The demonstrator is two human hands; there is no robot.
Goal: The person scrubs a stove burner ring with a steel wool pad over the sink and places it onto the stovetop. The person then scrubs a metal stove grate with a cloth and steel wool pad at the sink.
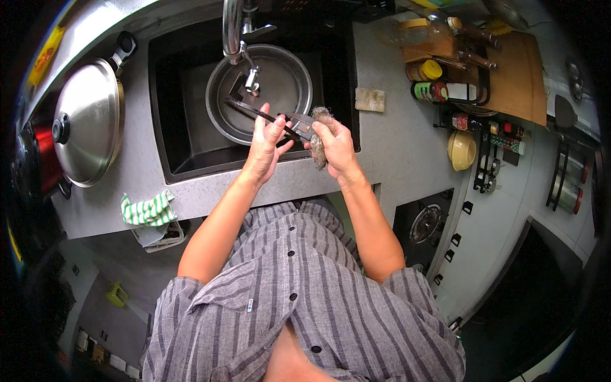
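Observation:
My right hand [338, 150] grips a steel wool scrubber [321, 155], pressed around one end of a slim kitchen utensil [248, 108] with dark and shiny metal parts; its exact kind is unclear. That utensil slants up and left over a round metal pan [306, 79] lying in the black sink [195, 168]. Beside it, my left hand [268, 145] is raised with its fingers spread. The utensil passes behind those fingers, which may touch it but do not visibly close on it. A chrome faucet [232, 33] hangs over the pan.
A large lidded pan [90, 124] stands left of the sink, above a green-striped cloth [149, 209]. To the right lie a beige sponge [370, 99], jars [429, 91], a wooden cutting board [518, 76] and a yellow bowl [461, 150]. A cooktop [425, 222] is at lower right.

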